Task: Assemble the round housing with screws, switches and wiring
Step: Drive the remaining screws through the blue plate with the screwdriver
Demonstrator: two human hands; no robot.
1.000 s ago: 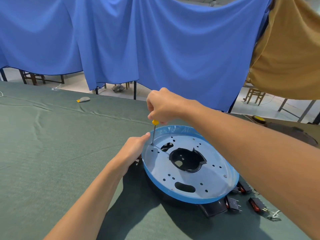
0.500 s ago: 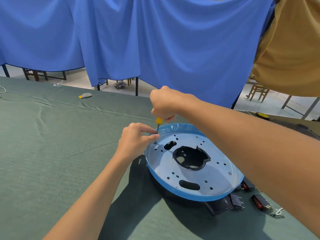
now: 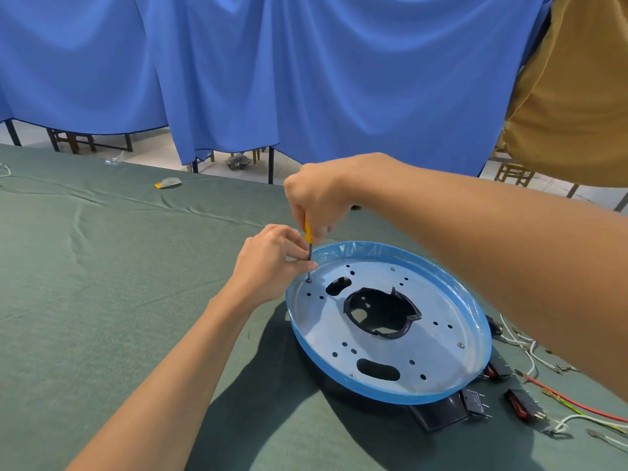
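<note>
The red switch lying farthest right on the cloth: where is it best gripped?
Probably the black body of the switch, pinched across its long sides from above: it lies flat on the cloth, clear of the housing, and thin prongs jut from its right end.

blue curtain [image 3: 306, 79] behind green tablecloth [image 3: 85, 283] (wrinkled).

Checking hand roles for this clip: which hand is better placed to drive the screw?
Right. The right hand grips the screwdriver handle from above; the left hand only pinches its shaft near the screw.
</note>
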